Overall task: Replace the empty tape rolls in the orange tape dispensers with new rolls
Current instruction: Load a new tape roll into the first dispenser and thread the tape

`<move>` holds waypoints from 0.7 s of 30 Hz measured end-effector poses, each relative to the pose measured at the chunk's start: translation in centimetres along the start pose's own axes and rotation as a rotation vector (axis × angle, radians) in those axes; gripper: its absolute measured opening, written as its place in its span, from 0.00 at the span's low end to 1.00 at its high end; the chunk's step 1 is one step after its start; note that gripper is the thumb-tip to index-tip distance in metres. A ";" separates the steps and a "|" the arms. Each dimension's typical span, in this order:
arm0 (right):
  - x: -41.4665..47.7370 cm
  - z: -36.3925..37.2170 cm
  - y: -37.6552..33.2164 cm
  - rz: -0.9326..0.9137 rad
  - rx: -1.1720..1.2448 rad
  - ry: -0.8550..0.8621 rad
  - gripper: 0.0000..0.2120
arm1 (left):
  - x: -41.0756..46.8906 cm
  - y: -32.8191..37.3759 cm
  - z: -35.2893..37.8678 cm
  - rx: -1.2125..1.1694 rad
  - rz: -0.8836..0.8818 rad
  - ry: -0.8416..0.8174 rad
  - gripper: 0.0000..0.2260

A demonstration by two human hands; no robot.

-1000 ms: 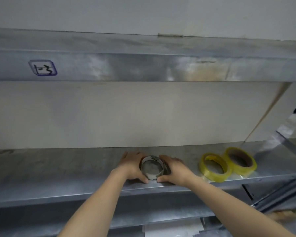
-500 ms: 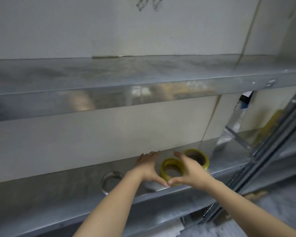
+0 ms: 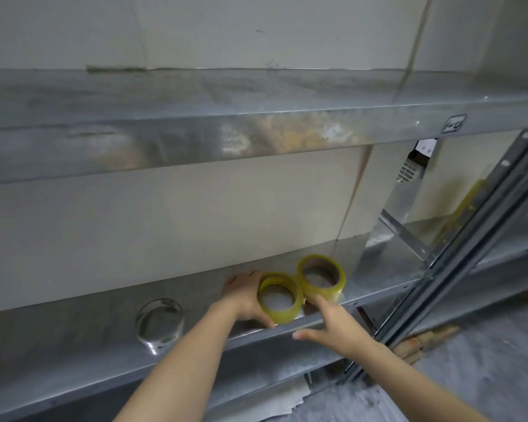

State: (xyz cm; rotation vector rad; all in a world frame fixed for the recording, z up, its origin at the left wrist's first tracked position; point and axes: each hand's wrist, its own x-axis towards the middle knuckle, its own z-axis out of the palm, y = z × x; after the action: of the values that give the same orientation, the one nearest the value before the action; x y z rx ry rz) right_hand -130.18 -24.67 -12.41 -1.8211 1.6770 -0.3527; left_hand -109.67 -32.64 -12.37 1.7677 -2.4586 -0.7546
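Observation:
Two yellow tape rolls lie flat on the metal shelf. My left hand wraps the left side of the nearer yellow roll, fingers behind it and thumb at its front. My right hand is at the shelf's front edge with fingers apart, its index finger reaching up to the roll's right side. The farther yellow roll touches the nearer one at the back right. A clear, empty-looking roll lies alone to the left. No orange dispenser is in view.
An upper metal shelf overhangs the one I reach into. A dark steel upright slants down on the right. A pale wall panel closes the back. Below the shelf are crumpled paper and a grey floor.
Both hands left the clear roll on the shelf and moved right to the nearer yellow roll. My right hand has since slipped back toward the shelf edge. The view swung to the right.

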 end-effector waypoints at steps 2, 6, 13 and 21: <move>1.2 0.1 -0.3 -0.005 -0.008 0.005 0.48 | 0.0 -0.1 0.4 -0.028 -0.005 0.028 0.45; 2.5 0.3 -0.7 -0.029 0.050 0.035 0.42 | 0.0 -0.2 0.4 -0.031 -0.005 0.055 0.43; 2.7 -0.5 -2.4 -0.084 0.097 0.093 0.41 | -1.6 -0.6 -1.7 -0.113 -0.020 0.105 0.42; 2.8 0.3 -11.5 -0.313 0.036 0.066 0.40 | -9.3 -4.9 -7.5 -0.131 -0.134 0.241 0.41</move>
State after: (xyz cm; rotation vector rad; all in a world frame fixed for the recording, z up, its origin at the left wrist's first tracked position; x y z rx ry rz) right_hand -120.46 -27.35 -6.28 -2.0670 1.4160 -0.5769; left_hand -99.81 -28.23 -5.32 1.8663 -2.1082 -0.6488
